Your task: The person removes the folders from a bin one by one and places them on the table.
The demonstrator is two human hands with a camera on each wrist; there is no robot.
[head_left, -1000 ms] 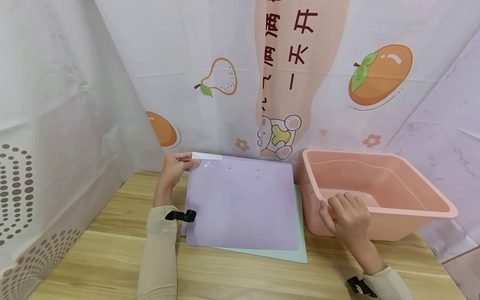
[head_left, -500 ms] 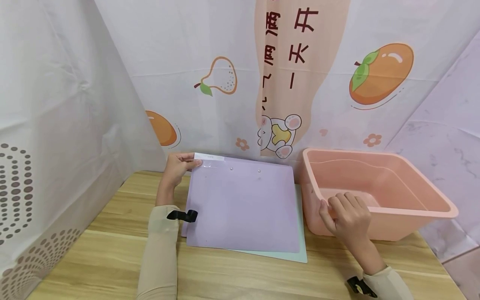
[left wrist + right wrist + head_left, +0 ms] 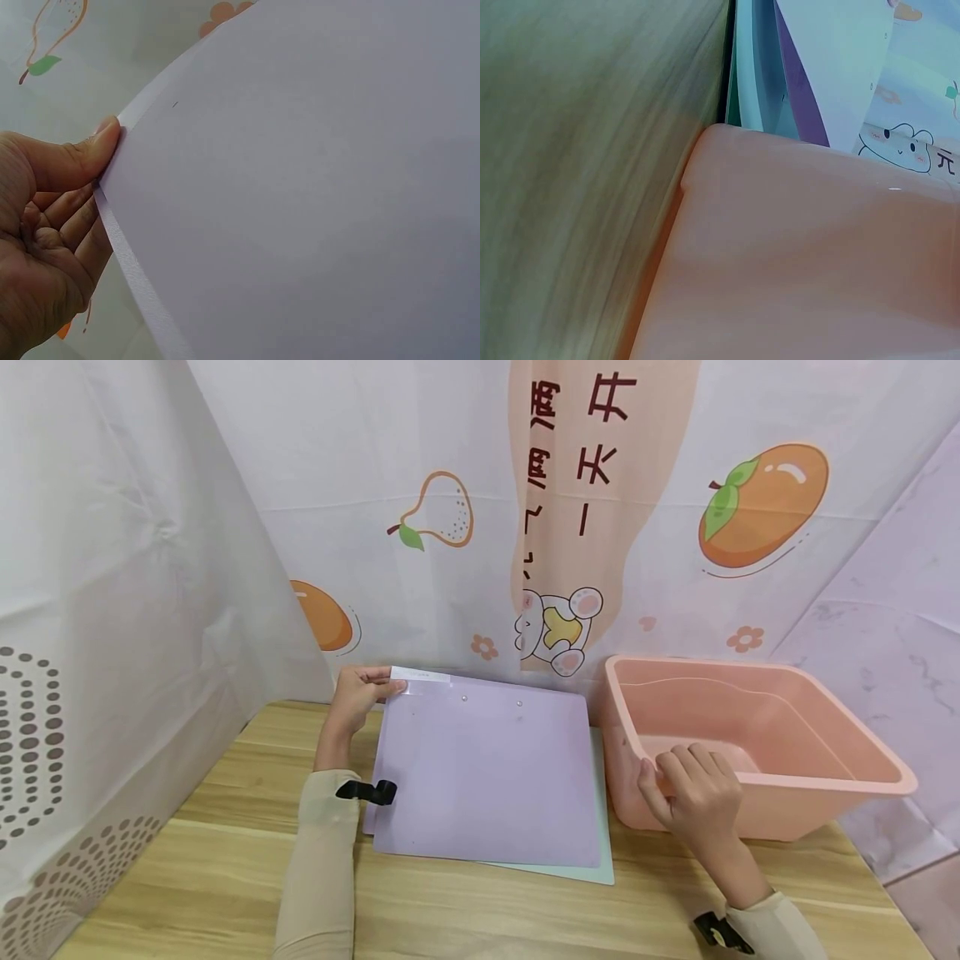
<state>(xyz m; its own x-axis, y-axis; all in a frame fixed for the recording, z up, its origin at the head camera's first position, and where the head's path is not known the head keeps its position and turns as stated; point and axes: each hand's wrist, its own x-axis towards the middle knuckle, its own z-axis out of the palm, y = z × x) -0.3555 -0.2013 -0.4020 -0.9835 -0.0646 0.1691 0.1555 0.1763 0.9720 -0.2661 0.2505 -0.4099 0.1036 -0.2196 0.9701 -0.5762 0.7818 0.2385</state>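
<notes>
My left hand (image 3: 352, 700) pinches the top left corner of a purple file folder (image 3: 487, 777), thumb in front and fingers behind. The left wrist view shows this folder (image 3: 300, 180) close up, its corner between thumb and fingers. A white label strip runs along its top edge, with two small studs below. Another purple layer shows at its left edge. Beneath lies a mint-green folder (image 3: 604, 827), mostly covered. Over the near left rim of a pink plastic bin (image 3: 795, 814), my right hand (image 3: 697, 797) curls its fingers, thumb at the rim's outer side.
The bin stands right of the folders on a wooden table (image 3: 465, 918). Behind the table hangs a printed cloth (image 3: 450, 602) with fruit pictures. A white cloth (image 3: 150, 610) bounds the left side. In the right wrist view, the bin's wall (image 3: 802, 247) fills the lower part.
My left hand and the held folder's top edge have shifted slightly to the right. Less of the mint-green folder shows along the bottom. My right hand and the bin have stayed put.
</notes>
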